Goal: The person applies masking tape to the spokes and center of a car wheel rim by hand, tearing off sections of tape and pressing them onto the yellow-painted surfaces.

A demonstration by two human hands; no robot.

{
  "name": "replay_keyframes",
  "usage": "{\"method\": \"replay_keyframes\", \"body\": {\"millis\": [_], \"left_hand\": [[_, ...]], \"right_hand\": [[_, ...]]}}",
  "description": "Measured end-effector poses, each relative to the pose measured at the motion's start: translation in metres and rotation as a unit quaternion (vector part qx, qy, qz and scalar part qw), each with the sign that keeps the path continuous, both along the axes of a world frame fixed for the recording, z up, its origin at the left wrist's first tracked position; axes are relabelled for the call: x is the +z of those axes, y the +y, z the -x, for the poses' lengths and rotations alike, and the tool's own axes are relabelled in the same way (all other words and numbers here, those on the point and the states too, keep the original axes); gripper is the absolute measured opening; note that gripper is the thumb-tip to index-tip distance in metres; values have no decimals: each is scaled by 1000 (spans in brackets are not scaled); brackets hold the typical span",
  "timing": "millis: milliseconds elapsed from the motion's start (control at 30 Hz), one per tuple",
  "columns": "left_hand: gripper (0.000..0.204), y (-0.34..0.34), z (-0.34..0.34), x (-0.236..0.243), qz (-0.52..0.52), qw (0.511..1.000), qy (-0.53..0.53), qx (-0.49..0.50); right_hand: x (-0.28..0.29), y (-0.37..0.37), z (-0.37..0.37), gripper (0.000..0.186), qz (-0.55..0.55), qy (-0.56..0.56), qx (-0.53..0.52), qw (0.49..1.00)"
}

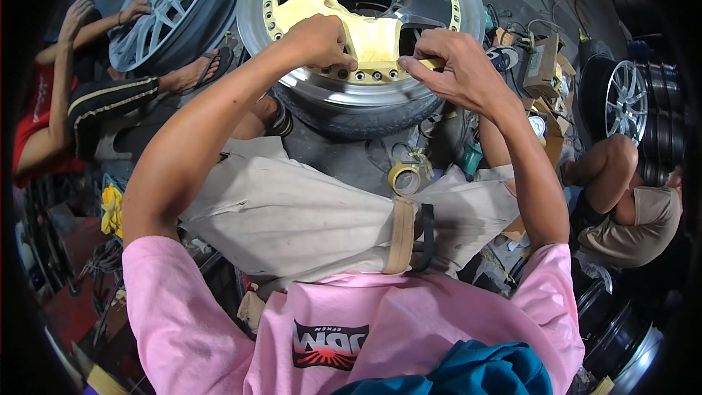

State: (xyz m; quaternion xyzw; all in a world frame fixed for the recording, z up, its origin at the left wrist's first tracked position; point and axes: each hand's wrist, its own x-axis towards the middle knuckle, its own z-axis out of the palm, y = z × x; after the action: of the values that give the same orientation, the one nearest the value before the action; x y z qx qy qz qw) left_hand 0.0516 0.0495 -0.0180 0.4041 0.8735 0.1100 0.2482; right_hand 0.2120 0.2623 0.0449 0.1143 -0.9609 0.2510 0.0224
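Observation:
In front of me lies a wheel rim (252,11) with a polished silver lip, its face largely covered in yellow masking tape (371,36). One spoke (426,6) on the right shows bare dark metal. Small bolts ring the taped face. My left hand (318,42) is closed, with its thumb and fingertips pressed at the near edge of the tape; whatever is between them is hidden. To the right, my right hand (457,66) is curled over the rim's near edge, a small yellow piece showing within its fingers. Under the rim is a black tire (358,123).
A tape roll (404,178) lies between my legs. At left, another person (55,102) sits by a silver wheel (164,11); a second person (629,223) crouches at right near another wheel (625,102). Cardboard boxes (542,66), cables and a green tool (472,159) clutter the right side.

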Motion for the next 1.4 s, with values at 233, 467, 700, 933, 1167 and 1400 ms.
{"method": "replay_keyframes", "body": {"millis": [233, 467, 700, 933, 1167, 1400], "left_hand": [[39, 6, -6, -2, -31, 999, -32, 14], [37, 19, -17, 5, 0, 998, -41, 37], [42, 39, -23, 3, 8, 1000, -3, 23], [45, 57, -27, -2, 0, 1000, 19, 13], [44, 68, -32, -10, 7, 998, 14, 54], [45, 70, -36, -4, -10, 998, 15, 55]], "right_hand": [[-35, 26, -15, 29, -138, 32, -7, 990], [-61, 27, -6, 26, -188, 71, -13, 980], [-62, 27, -3, 27, -209, 86, -21, 974], [-62, 28, -4, 29, -216, 69, -24, 974], [-69, 32, 7, 28, -216, 121, 7, 969], [12, 198, 53, 37, -271, 213, -303, 888]]}}
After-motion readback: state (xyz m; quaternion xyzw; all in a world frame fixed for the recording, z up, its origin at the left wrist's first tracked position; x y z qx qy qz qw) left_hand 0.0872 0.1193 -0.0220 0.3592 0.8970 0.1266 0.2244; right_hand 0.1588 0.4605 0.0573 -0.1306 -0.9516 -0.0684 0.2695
